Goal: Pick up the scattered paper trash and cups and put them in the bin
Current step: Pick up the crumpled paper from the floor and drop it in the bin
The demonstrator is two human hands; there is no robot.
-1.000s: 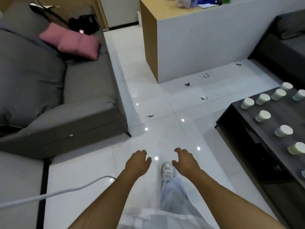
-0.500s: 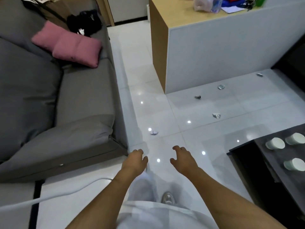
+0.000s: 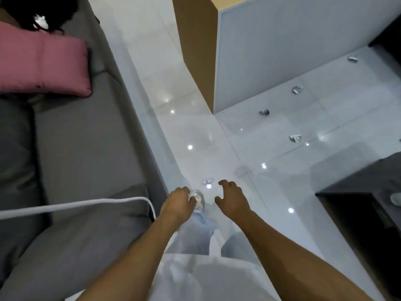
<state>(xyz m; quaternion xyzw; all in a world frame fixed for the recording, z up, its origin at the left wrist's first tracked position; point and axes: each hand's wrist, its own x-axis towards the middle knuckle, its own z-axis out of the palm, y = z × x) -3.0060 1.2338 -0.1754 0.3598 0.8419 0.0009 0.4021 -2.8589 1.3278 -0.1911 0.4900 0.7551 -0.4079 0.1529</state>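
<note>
Glossy white floor (image 3: 271, 181), paper scrap (image 3: 207, 181) just beyond right hand (image 3: 231, 199)

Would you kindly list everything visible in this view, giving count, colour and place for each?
paper scraps: five, whitish-grey, on the floor; one just ahead of the hands, four further off to the right
sofa: one, grey, left side
cushion: one, pink, on the sofa, upper left
dark bundle: one, black, on the sofa behind the cushion; too blurred to name
cable: one, white, running across the sofa's near end
counter: one, white front with wood-brown side, top centre
low table: one, dark, right edge
cup: one in view, pale, on the low table at the frame edge
floor: white glossy tiles
left hand: bare, fingers loosely curled, holds nothing
right hand: bare, fingers loosely curled, holds nothing
</note>
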